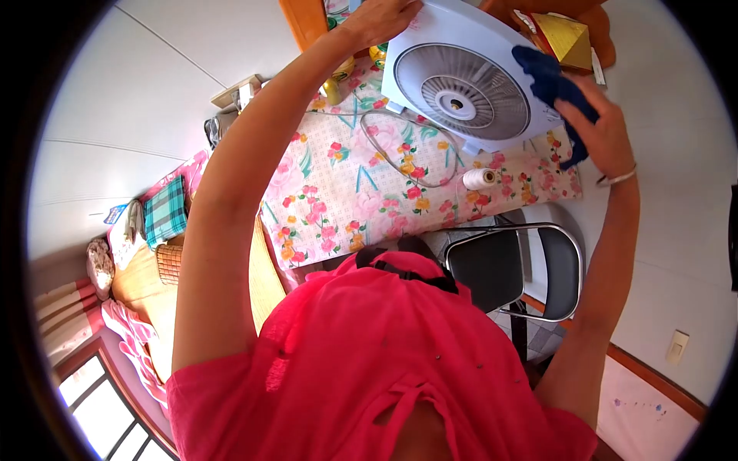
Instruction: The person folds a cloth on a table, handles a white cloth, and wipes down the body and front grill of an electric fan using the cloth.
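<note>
A pale white-blue box fan (503,73) with a round grille stands tilted on the flowered tablecloth (330,200). My left hand (382,21) grips the fan's upper left corner, its fingertips partly cut off by the top of the view. In my right hand (603,127) is a bunched dark blue cloth (547,81), held against the fan's right edge. A grey power cord (377,142) loops over the tablecloth in front of the fan. Close to the fan's foot lies a spool of white thread (479,179).
Near the table's front edge stands a black folding chair (488,269). Behind the fan are a yellow box-like object (565,38) and yellow-capped bottles (332,91). A wooden bed (146,284) with a green plaid cushion (165,211) is at left.
</note>
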Tool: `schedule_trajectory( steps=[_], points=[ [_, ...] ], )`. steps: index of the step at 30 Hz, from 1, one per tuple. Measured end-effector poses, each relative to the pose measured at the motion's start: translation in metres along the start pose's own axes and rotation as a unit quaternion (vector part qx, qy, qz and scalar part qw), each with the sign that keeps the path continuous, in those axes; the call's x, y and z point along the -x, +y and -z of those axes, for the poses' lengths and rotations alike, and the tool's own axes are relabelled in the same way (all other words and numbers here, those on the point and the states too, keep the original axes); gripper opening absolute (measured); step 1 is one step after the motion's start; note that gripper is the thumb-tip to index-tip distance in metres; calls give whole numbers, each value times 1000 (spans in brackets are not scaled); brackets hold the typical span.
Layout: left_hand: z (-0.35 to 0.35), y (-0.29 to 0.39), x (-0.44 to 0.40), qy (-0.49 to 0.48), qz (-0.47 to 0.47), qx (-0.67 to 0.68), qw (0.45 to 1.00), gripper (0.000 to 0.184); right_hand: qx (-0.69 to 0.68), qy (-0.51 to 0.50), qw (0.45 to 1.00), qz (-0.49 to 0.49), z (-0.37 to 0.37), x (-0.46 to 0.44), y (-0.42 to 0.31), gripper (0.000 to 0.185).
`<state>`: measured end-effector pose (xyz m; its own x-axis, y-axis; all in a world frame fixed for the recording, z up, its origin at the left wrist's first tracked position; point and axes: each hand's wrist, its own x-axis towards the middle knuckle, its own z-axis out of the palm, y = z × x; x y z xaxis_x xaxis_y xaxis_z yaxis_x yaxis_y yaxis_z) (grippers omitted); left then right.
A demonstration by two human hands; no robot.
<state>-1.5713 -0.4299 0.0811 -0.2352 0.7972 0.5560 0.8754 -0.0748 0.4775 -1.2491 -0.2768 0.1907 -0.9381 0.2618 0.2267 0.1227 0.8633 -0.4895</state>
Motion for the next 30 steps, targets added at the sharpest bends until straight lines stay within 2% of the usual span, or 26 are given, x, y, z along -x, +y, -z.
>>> schedule_trajectory(
  steps=[3,7,8,9,12,15,18,21,26,27,30],
  points=[
    [-5,-5,0,2,30,20,999,50,-107,-25,990,-93,-19,39,-1,37],
    [-2,-3,0,-5,48,51,998,51,-231,-56,958,-158,-76,92,10,36],
    [-1,-2,2,-5,46,60,997,51,-300,-72,930,-198,-91,104,10,35],
    [-1,-1,2,-5,45,69,997,51,-276,-76,937,-202,-103,115,10,33],
    [-3,-8,4,-2,21,62,998,53,-397,-83,877,-259,-139,141,6,30],
    [-1,-6,11,15,25,67,997,53,-390,-86,878,-264,-164,154,6,28],
    [21,32,34,18,106,159,981,53,-450,-98,835,-302,-172,151,-11,28],
    [8,49,74,125,77,132,980,38,-478,-69,822,-303,-190,150,-16,26],
    [-16,63,157,-6,147,150,978,44,-524,-73,784,-325,-215,137,-25,29],
    [-25,65,175,-46,192,204,959,44,-529,-72,781,-325,-220,132,-29,29],
    [-43,74,220,-159,295,307,891,51,-458,-65,843,-273,-242,114,-37,30]
  ],
)
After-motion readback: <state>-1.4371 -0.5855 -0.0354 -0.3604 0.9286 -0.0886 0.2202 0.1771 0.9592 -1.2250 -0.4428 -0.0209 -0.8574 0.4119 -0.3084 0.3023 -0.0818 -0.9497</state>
